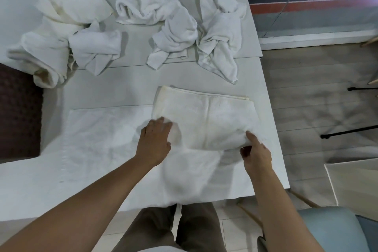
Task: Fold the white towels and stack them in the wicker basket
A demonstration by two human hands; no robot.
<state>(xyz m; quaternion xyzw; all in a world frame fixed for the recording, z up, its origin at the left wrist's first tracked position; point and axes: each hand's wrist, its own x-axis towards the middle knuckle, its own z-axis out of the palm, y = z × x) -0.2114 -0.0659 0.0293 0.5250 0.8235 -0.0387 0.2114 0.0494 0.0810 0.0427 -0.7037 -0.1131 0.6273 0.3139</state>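
Note:
A white towel (pixel 114 141) lies spread on the white table (pixel 131 80) in front of me, its right part (pixel 206 118) folded over into a thicker layer. My left hand (pixel 155 141) rests flat on the towel at the fold's left edge, fingers straight. My right hand (pixel 255 153) pinches the near right corner of the folded layer between thumb and forefinger. Several crumpled white towels lie across the far half of the table: a pile at the left (pixel 61 37), one in the middle (pixel 147 0), one at the right (pixel 218 24). The dark wicker basket (pixel 18 112) stands at the table's left edge.
The table's right edge drops to a wooden floor (pixel 306 88). Black stand legs (pixel 347 133) cross the floor at the right. A light blue chair (pixel 335 229) and a white box (pixel 356 182) are at the lower right. My legs show below the table's near edge.

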